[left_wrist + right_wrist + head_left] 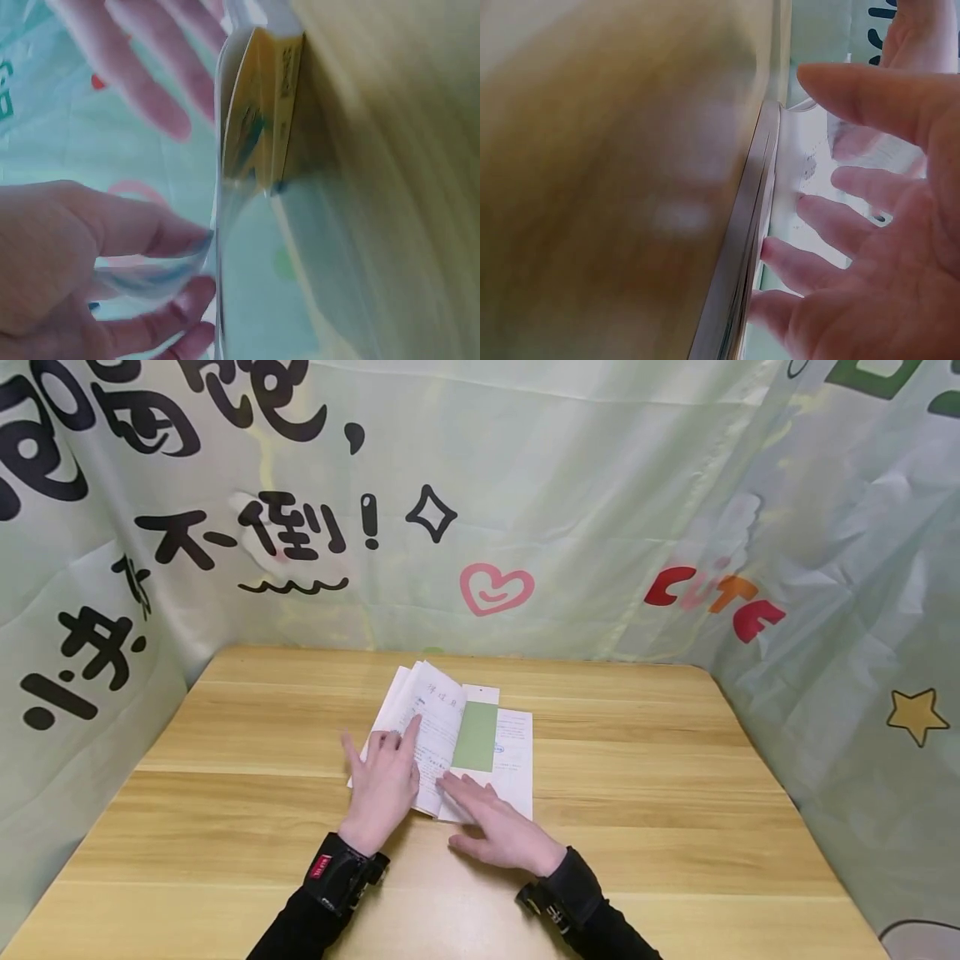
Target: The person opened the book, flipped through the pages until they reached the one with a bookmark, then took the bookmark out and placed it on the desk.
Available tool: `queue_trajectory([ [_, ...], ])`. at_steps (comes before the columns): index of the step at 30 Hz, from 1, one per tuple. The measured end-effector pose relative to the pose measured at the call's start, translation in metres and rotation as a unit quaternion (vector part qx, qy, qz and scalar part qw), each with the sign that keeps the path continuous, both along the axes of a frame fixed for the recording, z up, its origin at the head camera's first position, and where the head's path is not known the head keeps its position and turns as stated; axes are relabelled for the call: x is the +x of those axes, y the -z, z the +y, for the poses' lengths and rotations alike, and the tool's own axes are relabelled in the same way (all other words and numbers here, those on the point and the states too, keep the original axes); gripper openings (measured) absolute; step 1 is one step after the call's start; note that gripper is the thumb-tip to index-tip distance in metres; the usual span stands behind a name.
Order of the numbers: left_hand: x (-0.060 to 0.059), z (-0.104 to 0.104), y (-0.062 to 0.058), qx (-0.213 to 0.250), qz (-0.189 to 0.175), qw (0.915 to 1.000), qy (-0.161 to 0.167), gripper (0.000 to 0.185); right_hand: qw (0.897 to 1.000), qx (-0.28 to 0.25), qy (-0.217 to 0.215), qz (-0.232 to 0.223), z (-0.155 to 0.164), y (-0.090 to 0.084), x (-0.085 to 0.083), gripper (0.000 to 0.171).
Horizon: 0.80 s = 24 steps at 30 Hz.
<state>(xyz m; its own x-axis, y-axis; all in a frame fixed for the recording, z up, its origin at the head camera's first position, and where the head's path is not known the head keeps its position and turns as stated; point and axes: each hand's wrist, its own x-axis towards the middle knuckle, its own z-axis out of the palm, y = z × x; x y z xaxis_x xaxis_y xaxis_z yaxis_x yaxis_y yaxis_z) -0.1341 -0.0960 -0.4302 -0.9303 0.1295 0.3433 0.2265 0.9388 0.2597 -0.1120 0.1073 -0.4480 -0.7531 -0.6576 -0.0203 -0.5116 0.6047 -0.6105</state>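
An open book (437, 727) lies on the wooden table, its left-hand pages raised in a curve and printed with lines of text. A green-and-white bookmark (474, 735) lies along the gutter, over the right-hand page (514, 752). My left hand (384, 781) rests on the left-hand page, index finger stretched out and the others spread. In the left wrist view its thumb and fingertips meet the page surface, above the book's yellow spine (283, 112). My right hand (502, 827) touches the lower pages near the gutter with extended fingers; its fingertips (776, 251) reach the page edges.
The wooden table (637, 793) extends around the book on all sides. Behind and beside it hangs a pale green printed curtain (585, 510) with black characters, a pink heart (497, 589) and a yellow star (918, 717).
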Motion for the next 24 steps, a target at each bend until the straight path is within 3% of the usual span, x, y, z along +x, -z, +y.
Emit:
queue_trajectory([
  [3,-0.004,-0.011,-0.002,0.059,-0.059,0.9964,-0.015,0.049,1.0,0.006,-0.003,-0.002,-0.001,0.0,0.0,0.076],
  [6,-0.009,-0.022,-0.001,0.121,-0.12,0.9849,-0.028,0.043,1.0,0.008,-0.004,-0.005,-0.001,0.001,0.0,0.074],
  [8,-0.012,-0.03,0.0,0.146,-0.136,0.9794,-0.029,0.042,1.0,0.009,-0.003,-0.007,-0.001,0.0,0.0,0.073],
  [12,-0.018,-0.039,0.0,0.173,-0.127,0.9766,-0.011,0.034,1.0,-0.001,0.011,-0.004,0.0,-0.002,-0.001,0.068],
  [16,-0.019,-0.042,-0.004,0.203,-0.119,0.972,0.002,0.027,0.997,-0.036,0.069,0.001,0.003,-0.002,-0.004,0.062],
  [20,-0.019,-0.043,-0.008,0.223,-0.115,0.9678,0.024,0.026,0.987,-0.085,0.134,-0.002,0.01,-0.002,-0.012,0.06],
  [24,-0.02,-0.043,-0.008,0.237,-0.129,0.962,0.043,0.033,0.973,-0.146,0.178,-0.036,0.016,-0.004,-0.024,0.06],
])
